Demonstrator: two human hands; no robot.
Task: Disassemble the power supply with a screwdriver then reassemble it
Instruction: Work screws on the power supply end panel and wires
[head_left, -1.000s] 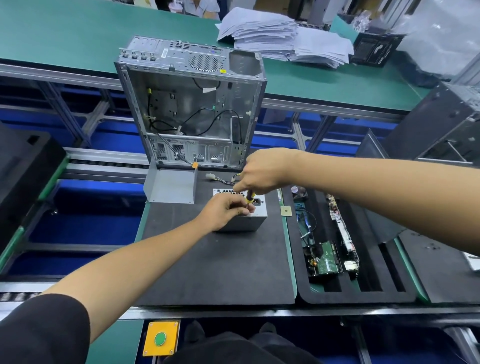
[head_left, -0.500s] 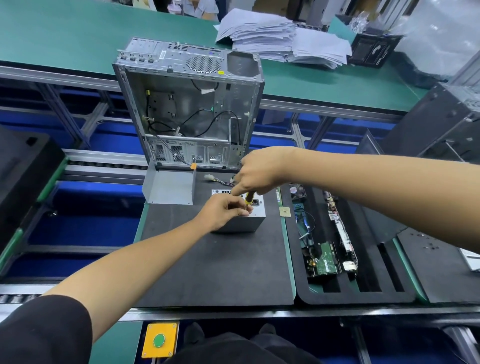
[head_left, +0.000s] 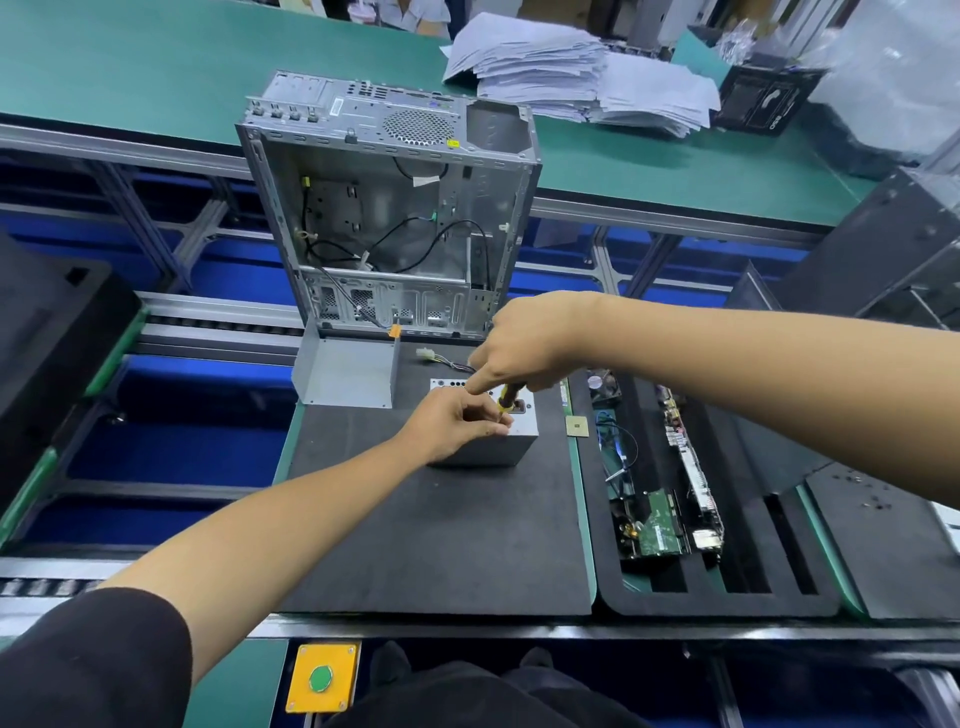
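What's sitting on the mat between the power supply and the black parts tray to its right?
In the head view, one small square chip lies between the power supply and the parts tray.

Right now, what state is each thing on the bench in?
power supply: standing on the black mat, casing closed
screwdriver: upright, tip down at the power supply's top
right hand: grips the screwdriver
left hand: fingers curled at the screwdriver's lower end
computer case: upright, side open, gutted

I can read no text anywhere; the small yellow sticker (head_left: 453, 143) on the computer case (head_left: 395, 208), above centre frame, is too small to make out.
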